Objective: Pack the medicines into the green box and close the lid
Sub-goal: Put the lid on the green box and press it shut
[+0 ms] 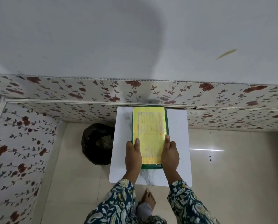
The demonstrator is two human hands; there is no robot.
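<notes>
The green box (166, 120) lies flat on a small white table (177, 139), its lid down and covered by a yellow printed label (149, 126). My left hand (133, 155) grips the box's near left side, thumb on the lid. On the near right side my right hand (169, 154) holds it the same way. No medicines show; whatever is inside the box is hidden.
A black plastic bag (97, 143) sits on the tiled floor just left of the table. Floral-patterned wall panels (54, 110) run behind and to the left. My bare foot (148, 199) stands under the table's near edge.
</notes>
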